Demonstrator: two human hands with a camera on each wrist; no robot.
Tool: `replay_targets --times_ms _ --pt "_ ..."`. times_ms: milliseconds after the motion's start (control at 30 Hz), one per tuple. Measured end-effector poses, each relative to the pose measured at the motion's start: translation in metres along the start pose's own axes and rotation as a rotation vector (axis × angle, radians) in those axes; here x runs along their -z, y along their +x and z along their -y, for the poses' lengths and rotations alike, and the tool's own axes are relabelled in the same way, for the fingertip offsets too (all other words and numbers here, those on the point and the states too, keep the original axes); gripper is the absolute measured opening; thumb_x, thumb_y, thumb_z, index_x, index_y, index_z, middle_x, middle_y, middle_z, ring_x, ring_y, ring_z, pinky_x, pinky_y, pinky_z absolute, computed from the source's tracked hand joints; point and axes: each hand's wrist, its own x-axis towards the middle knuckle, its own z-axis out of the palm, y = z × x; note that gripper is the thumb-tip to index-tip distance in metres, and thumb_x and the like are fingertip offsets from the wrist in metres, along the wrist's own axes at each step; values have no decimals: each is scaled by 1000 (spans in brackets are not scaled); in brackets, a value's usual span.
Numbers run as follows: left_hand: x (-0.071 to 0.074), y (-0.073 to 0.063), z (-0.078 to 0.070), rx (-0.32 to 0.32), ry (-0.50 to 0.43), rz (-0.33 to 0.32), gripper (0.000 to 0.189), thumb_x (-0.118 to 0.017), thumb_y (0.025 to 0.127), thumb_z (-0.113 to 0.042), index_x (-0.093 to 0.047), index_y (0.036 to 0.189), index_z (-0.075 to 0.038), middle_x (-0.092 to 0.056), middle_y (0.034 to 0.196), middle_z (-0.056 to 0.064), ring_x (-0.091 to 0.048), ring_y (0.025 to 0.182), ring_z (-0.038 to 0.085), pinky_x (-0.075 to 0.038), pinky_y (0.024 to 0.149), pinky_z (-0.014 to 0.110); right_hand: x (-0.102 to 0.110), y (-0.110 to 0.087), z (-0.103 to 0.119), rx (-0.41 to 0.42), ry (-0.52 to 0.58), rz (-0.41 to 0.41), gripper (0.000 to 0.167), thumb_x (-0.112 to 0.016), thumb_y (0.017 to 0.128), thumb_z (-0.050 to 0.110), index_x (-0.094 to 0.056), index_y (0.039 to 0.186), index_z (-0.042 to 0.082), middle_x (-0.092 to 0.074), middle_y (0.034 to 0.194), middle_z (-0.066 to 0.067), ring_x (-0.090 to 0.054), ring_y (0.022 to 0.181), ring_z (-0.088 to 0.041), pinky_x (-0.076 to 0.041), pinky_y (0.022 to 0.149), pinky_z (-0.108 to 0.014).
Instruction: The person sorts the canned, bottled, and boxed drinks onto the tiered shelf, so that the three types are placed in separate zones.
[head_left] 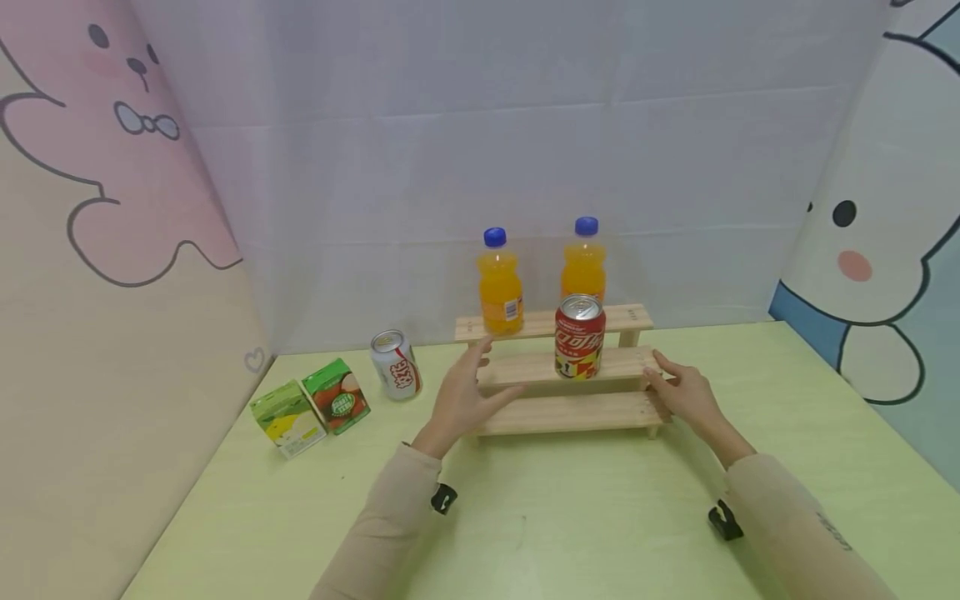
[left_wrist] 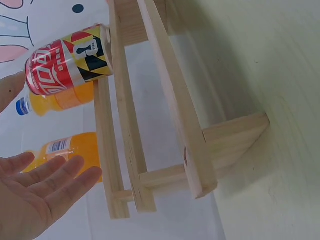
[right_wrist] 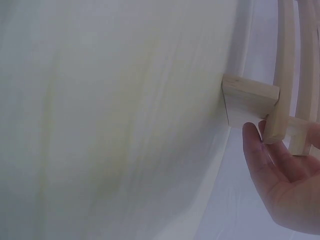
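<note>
A three-tier wooden shelf point(head_left: 525, 414) stands on the table, its steps rising toward the back. On its middle tier is a red cola can point(head_left: 579, 337), upright. Two bottles of orange drink with blue caps, a left bottle point(head_left: 500, 292) and a right bottle point(head_left: 583, 265), stand on the top tier. My left hand point(head_left: 461, 400) is by the shelf's left end, fingers spread and holding nothing. In the left wrist view its thumb tip appears close to the can. My right hand point(head_left: 688, 396) grips the shelf's right end, its fingers around the tier ends in the right wrist view.
Left of the shelf, a white can point(head_left: 396, 365) stands upright on the pale green table point(head_left: 555, 517). Beside it are a green-and-red juice carton point(head_left: 336, 396) and a green-and-yellow carton point(head_left: 288, 419). A white curtain point(head_left: 420, 183) hangs behind the table.
</note>
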Motion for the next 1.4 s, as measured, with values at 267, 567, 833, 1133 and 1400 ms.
replay_targets --times_ms 267,567,833,1133,1400 --pt "6 -12 17 5 -14 -51 77 -76 74 -31 -38 136 -6 -47 131 13 -53 109 28 -47 85 41 -1 0 -2 21 -26 -12 56 -43 96 32 -30 137 -5 -65 94 -24 -59 76 -22 -43 55 -27" --pt "14 -26 31 -50 -45 -132 70 -76 74 -24 -42 131 0 -51 126 18 -55 105 32 -49 81 44 0 -1 0 25 -23 -14 56 -43 96 32 -30 137 -5 -65 94 -24 -60 85 -30 -43 58 -28" --pt "23 -36 40 -26 -13 -165 68 -76 74 -22 -43 129 -1 -52 124 19 -55 105 32 -48 82 46 0 -1 0 23 -20 -15 56 -44 96 31 -30 137 -5 -66 92 -23 -60 78 -23 -42 57 -27" --pt "34 -41 62 14 105 -261 64 -76 74 -21 -46 124 3 -55 117 20 -56 101 35 -48 81 46 0 0 -2 16 -18 -17 57 -44 96 34 -30 137 -4 -66 92 -22 -58 76 -19 -41 56 -27" --pt "42 -39 74 139 208 -376 74 -76 73 -26 -39 129 5 -49 118 25 -51 99 37 -46 76 51 0 0 -3 34 -17 -24 56 -45 96 32 -31 136 -5 -66 91 -23 -61 82 -25 -43 57 -26"
